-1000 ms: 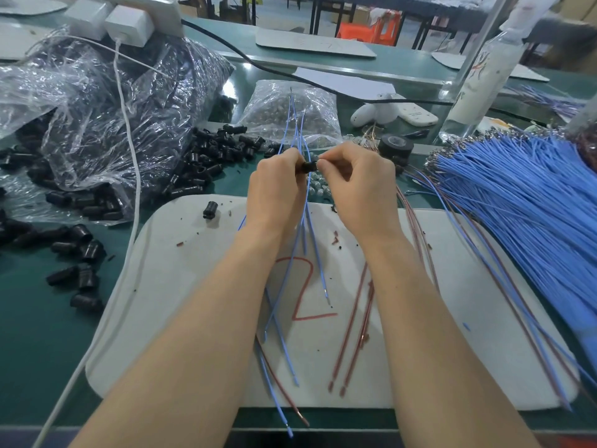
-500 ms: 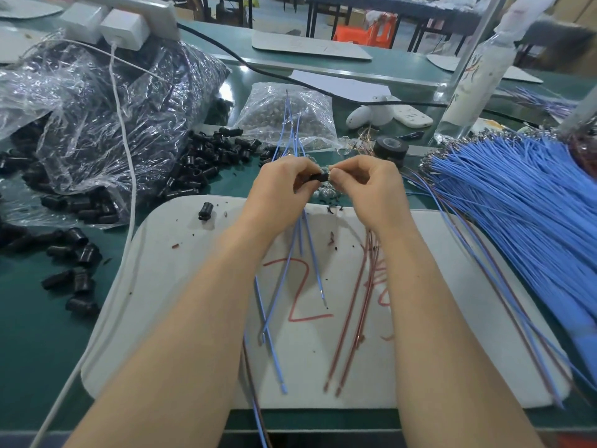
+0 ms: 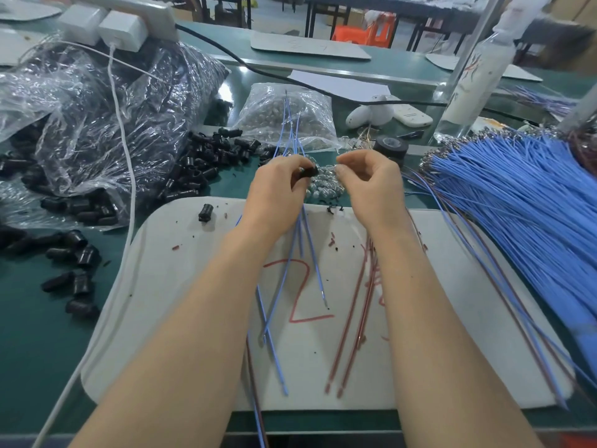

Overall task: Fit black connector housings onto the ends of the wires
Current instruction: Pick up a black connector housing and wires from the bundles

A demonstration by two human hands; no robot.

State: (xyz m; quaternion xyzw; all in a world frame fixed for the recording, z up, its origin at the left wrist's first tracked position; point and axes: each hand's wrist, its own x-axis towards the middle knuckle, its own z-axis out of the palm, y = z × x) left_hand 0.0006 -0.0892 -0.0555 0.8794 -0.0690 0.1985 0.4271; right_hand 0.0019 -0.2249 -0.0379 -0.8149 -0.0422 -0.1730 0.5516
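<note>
1. the left hand (image 3: pixel 277 192) is curled, with thumb and forefinger pinching a black connector housing (image 3: pixel 309 172) at their tips. a few blue wires (image 3: pixel 292 124) run through the same grip, poking up beyond the knuckles and trailing back under the wrist.
2. the right hand (image 3: pixel 371 185) sits just beside it, apart from the housing, fingers curled and thumb meeting forefinger. i cannot tell whether it pinches a wire end or nothing at all.
3. red wires (image 3: pixel 353 318) lie under the right wrist on the white mat (image 3: pixel 181 286), their near ends bare as far as i can see.
4. done: very little, judging by what lies about. i see no stack of capped wires near either hand. the housing in the left hand looks like the one being worked, though the fingers hide whether a wire is seated in it.
5. left to do: plenty. out past the right hand a thick blue wire bundle (image 3: pixel 517 205) fans away, its metal terminals glinting with no housings on them. out past the left hand a heap of loose housings (image 3: pixel 210 160) spills from a clear bag (image 3: pixel 97 124), and one stray housing (image 3: pixel 206 213) lies on the mat near the left wrist.
</note>
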